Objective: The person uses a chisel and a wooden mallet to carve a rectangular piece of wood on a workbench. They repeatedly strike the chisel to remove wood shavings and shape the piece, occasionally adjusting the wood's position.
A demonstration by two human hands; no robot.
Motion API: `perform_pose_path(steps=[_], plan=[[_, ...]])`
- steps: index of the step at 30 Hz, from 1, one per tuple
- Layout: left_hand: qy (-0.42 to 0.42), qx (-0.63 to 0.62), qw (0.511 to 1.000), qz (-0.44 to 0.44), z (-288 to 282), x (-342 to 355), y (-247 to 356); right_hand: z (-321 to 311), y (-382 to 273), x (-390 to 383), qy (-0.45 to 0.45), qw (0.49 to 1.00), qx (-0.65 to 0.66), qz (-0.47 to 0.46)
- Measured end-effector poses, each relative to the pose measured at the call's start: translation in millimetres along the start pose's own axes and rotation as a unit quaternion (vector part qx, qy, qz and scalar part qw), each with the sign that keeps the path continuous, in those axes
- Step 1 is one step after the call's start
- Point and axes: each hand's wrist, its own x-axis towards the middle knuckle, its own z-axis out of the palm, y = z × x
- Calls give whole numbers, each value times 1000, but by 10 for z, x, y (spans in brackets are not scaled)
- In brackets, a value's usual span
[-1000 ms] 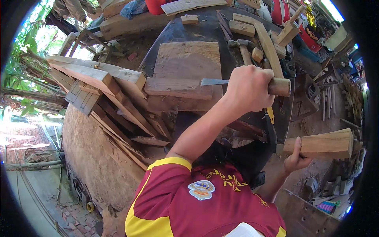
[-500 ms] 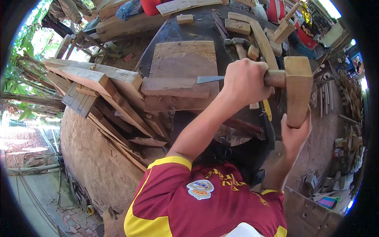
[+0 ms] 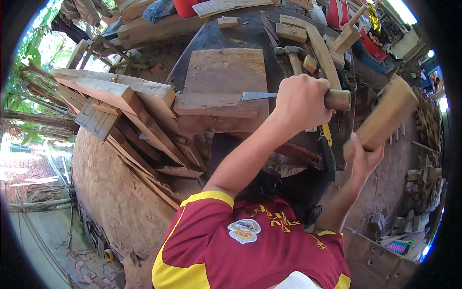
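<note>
My left hand (image 3: 303, 102) is closed round a chisel (image 3: 259, 96), its flat metal blade pointing left and the butt of its wooden handle sticking out to the right. The blade's tip lies at a narrow block of wood (image 3: 215, 105), which rests on a wider, rough board (image 3: 226, 72). At the right, my right hand (image 3: 366, 161) grips a wooden mallet (image 3: 389, 113). The mallet is tilted and a little blurred, with its head apart from the chisel's butt; my fingers hide its grip.
Beyond my left hand lie a hammer (image 3: 292, 57) and wooden blocks (image 3: 290, 32) on the dark bench (image 3: 211, 41). A tool with a yellow handle (image 3: 327, 134) is near my left wrist. Long timbers (image 3: 144, 103) lean at the left. A red container (image 3: 186, 8) stands at the back.
The mallet has swung to the right, away from the chisel's butt, and tilted over, with my right hand following slightly. My left hand and the chisel stay nearly in place.
</note>
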Motion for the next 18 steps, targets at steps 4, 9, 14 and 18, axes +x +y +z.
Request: perform_pose_path(steps=[4, 9, 14, 18], plan=[[-19, 4, 1000, -1, 20, 13, 5, 32, 166, -66, -9, 999, 51, 12], [-44, 21, 999, -6, 63, -14, 0, -44, 241, -15, -40, 998, -24, -37], [-56, 24, 998, 5, 72, 6, -4, 58, 230, -171, 12, 997, 1, -75], [-72, 38, 997, 9, 88, -3, -24, -99, 27, -73, 19, 985, -107, -134]])
